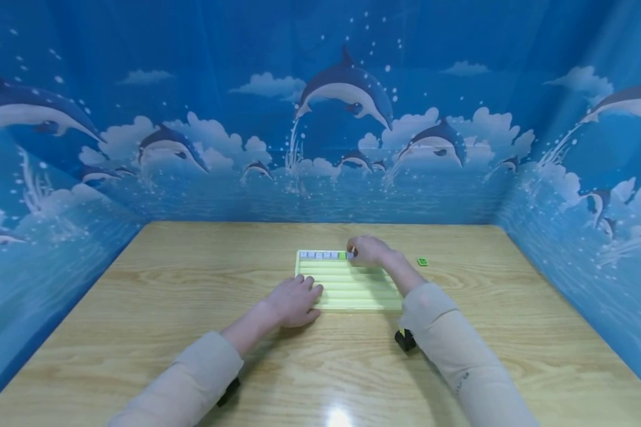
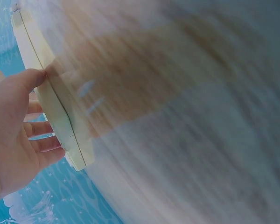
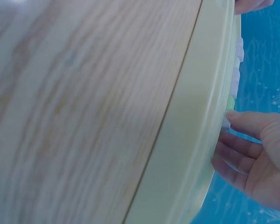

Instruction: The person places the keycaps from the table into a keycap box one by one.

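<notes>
A pale yellow-green ridged tray (image 1: pixel 342 287) lies on the table, with a row of small white-blue tiles (image 1: pixel 319 255) and one green tile (image 1: pixel 342 255) along its far edge. My right hand (image 1: pixel 370 251) pinches a white-blue tile (image 3: pixel 226 122) at the right end of that row, beside the green one. The tile is partly hidden by the fingers. At the tray's front left corner rests my left hand (image 1: pixel 295 301), fingers spread over the tray. Its thumb touches the tray's front side in the left wrist view.
A loose green piece (image 1: pixel 423 261) lies on the wooden table (image 1: pixel 219 255) to the right of the tray. Dark wrist-worn gear (image 1: pixel 405 340) hangs beneath the right sleeve. Blue curtains (image 1: pixel 320 196) printed with dolphins stand around the table's back and sides.
</notes>
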Action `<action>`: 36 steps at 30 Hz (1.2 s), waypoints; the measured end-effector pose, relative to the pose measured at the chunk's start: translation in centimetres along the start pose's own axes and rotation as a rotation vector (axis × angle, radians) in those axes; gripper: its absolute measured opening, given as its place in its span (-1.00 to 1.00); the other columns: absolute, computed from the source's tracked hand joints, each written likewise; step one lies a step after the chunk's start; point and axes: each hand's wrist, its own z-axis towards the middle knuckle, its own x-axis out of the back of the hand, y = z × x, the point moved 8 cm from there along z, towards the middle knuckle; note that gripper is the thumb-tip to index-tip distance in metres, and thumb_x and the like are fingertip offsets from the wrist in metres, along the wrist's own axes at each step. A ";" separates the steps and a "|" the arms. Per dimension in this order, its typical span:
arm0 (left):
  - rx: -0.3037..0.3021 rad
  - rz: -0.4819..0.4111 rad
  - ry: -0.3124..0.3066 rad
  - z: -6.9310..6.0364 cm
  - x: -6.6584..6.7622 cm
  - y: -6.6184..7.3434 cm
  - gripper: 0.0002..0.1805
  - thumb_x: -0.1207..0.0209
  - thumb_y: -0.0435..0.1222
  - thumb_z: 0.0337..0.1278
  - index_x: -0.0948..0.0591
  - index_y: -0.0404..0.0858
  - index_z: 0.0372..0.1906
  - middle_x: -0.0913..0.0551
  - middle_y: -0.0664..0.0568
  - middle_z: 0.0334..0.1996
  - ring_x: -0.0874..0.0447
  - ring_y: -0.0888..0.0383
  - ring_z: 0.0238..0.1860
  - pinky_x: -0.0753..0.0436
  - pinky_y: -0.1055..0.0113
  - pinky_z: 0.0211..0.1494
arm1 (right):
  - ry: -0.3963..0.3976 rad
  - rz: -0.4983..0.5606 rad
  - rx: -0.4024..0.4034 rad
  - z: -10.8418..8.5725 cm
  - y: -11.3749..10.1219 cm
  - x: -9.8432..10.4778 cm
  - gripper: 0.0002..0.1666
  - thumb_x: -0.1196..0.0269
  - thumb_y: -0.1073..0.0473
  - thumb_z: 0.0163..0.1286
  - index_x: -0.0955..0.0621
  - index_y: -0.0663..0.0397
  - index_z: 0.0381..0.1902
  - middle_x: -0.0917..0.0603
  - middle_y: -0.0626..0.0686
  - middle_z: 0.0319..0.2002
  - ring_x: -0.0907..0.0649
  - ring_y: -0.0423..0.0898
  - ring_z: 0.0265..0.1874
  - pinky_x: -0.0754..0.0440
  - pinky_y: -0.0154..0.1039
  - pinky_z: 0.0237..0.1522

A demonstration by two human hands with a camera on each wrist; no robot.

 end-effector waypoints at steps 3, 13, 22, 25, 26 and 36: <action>0.000 -0.001 0.000 0.0 0.0 0.0 -0.46 -0.02 0.02 0.23 -0.42 -0.27 0.16 -0.48 -0.11 -0.08 -0.44 0.01 -0.08 -0.49 0.19 0.00 | 0.007 0.016 0.009 -0.3 0.1 0.2 -0.59 -0.17 0.23 0.29 -0.49 0.26 0.08 -0.60 0.18 -0.08 -0.58 0.06 -0.08 -0.52 -0.08 -0.03; 0.009 -0.019 -0.002 -0.1 0.0 -0.1 -0.47 -0.03 0.00 0.23 -0.42 -0.27 0.14 -0.48 -0.10 -0.10 -0.44 0.03 -0.10 -0.49 0.20 -0.01 | 0.005 0.016 0.002 -2.4 1.8 1.4 -0.55 -0.19 0.24 0.29 -0.47 0.31 0.11 -0.57 0.19 -0.08 -0.54 0.08 -0.06 -0.51 -0.06 -0.03; 0.007 -0.025 0.002 0.0 -0.1 -0.1 -0.49 -0.03 0.01 0.23 -0.43 -0.26 0.13 -0.48 -0.10 -0.11 -0.44 0.03 -0.11 -0.49 0.20 -0.01 | 0.025 0.048 0.001 -5.6 4.3 2.4 -0.59 -0.19 0.24 0.28 -0.49 0.38 0.04 -0.59 0.20 -0.15 -0.56 0.09 -0.13 -0.51 -0.01 -0.05; 0.003 -0.032 0.007 -0.1 0.1 0.0 -0.50 -0.04 -0.01 0.23 -0.44 -0.27 0.11 -0.48 -0.10 -0.13 -0.44 0.03 -0.13 -0.49 0.19 -0.03 | 0.034 0.075 -0.041 -6.4 5.8 2.6 -0.58 -0.15 0.22 0.32 -0.47 0.39 0.07 -0.58 0.23 -0.12 -0.55 0.12 -0.10 -0.51 0.02 -0.05; 0.001 -0.032 0.010 -0.1 0.1 0.1 -0.51 -0.04 -0.01 0.23 -0.44 -0.27 0.10 -0.48 -0.10 -0.13 -0.44 0.03 -0.13 -0.49 0.19 -0.03 | 0.040 0.077 -0.054 -6.7 6.2 2.7 -0.58 -0.14 0.22 0.33 -0.47 0.39 0.07 -0.58 0.24 -0.11 -0.55 0.14 -0.10 -0.51 0.02 -0.05; -0.009 -0.019 0.023 -0.1 0.3 0.1 -0.53 -0.05 -0.02 0.23 -0.46 -0.27 0.07 -0.48 -0.09 -0.18 -0.44 0.04 -0.18 -0.49 0.20 -0.08 | 0.084 0.056 -0.162 -7.8 10.0 3.5 -0.55 -0.06 0.37 0.31 -0.38 0.42 0.16 -0.53 0.35 -0.07 -0.54 0.21 -0.12 -0.52 0.05 -0.11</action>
